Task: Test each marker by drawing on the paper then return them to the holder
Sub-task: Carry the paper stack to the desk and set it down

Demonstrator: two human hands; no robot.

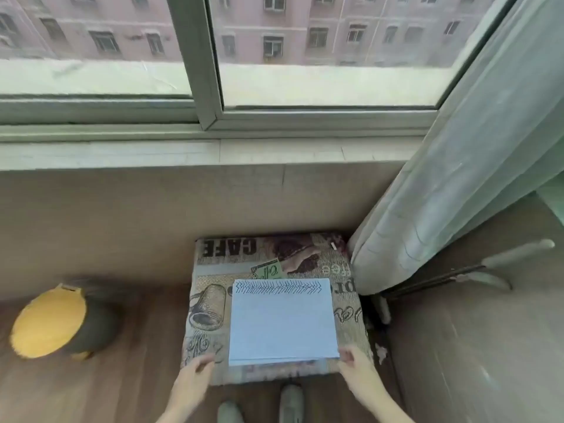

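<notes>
Your left hand (195, 372) and right hand (355, 366), fingers relaxed, holding nothing, flank the paper (282, 323); beyond them the cushion (213, 257) reads "CAFE".

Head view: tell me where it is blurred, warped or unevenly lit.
Head view: the yellow cushion at left is smeared by motion blur; the window frame bows from wide-angle distortion; soft daylight falls from the window; the paper and its zigzag marks read fairly sharp; both hands are slightly soft.
</notes>
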